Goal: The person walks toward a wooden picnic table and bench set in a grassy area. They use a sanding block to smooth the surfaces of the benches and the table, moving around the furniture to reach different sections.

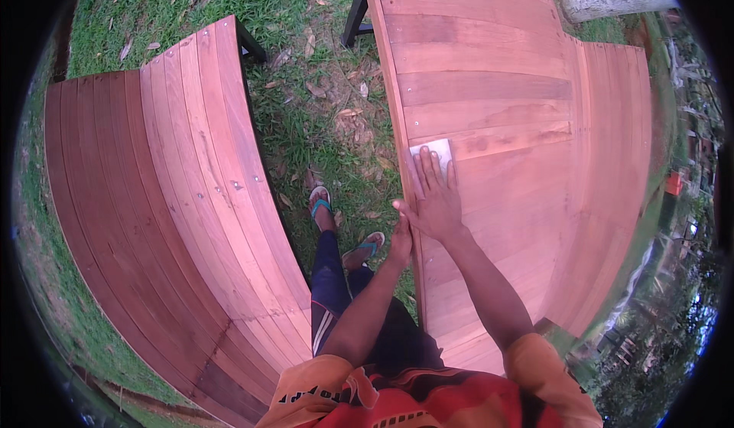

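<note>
The sandpaper sheet (433, 155) lies flat on the reddish wooden surface (527, 122), close to its near long edge, and the fingers of my right hand (436, 202) are spread over its lower half, pressing it down. It is a small pale grey rectangle, and only its upper part shows beyond my fingertips. I judge the best way to work here is to keep my palm low and my fingers fanned so the pressure falls evenly across the sheet, not just at the tips, and to stroke along the length of each plank, with the grain, not across the seams between boards.

My left hand (401, 238) rests against the edge of the surface just beside my right wrist, fingers curled lightly over the side; it grips nothing but the wood. That gives me a brace, so I can lean in without the sheet skidding. Near the edge I should ease off, since a sheet tipped over the corner would round it unevenly.

The planks around the sheet look smooth and evenly coloured, with one darker board a little farther up. To my left, across a strip of grass (306, 114) strewn with dry leaves, stands a second slatted bench (168, 198) of the same wood. My feet in sandals (319, 198) stand on the grass between the two.
</note>
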Available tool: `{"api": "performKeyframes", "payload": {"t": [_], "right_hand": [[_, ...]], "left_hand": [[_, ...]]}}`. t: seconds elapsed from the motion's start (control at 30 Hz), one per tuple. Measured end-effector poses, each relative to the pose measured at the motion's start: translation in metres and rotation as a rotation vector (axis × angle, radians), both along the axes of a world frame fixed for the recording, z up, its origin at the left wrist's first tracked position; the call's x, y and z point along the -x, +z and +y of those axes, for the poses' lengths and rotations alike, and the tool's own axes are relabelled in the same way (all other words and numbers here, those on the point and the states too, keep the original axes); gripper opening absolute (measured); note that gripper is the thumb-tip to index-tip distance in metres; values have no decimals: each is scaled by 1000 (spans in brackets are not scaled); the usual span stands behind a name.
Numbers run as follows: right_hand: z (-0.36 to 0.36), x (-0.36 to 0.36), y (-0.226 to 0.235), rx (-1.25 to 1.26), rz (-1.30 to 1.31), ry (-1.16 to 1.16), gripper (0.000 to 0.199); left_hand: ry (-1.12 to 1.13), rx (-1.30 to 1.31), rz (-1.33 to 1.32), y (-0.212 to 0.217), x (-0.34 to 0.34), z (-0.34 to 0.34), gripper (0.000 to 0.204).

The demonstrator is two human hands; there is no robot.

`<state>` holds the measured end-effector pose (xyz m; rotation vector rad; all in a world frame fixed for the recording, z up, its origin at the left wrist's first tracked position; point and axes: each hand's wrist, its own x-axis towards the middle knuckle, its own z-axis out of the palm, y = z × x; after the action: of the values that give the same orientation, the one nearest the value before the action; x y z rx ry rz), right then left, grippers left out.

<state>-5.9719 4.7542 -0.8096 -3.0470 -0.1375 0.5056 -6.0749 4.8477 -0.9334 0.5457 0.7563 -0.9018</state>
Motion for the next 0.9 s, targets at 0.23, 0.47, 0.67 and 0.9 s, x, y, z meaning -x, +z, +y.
{"api": "performKeyframes", "payload": {"t": [0.23, 0.47, 0.67, 0.9], "right_hand": [[5, 49, -11, -148, -4, 40, 72], [43, 269, 49, -570, 545, -295, 39], [64, 232, 0, -1390, 573, -1185, 33], [-104, 95, 7, -283, -435, -400, 61]], "left_hand": [[0, 146, -68, -12, 59, 28, 45], [152, 30, -3, -4, 123, 131, 73], [181, 104, -182, 57, 116, 120, 68], [-131, -712, -554, 40, 38, 66, 40]]}}
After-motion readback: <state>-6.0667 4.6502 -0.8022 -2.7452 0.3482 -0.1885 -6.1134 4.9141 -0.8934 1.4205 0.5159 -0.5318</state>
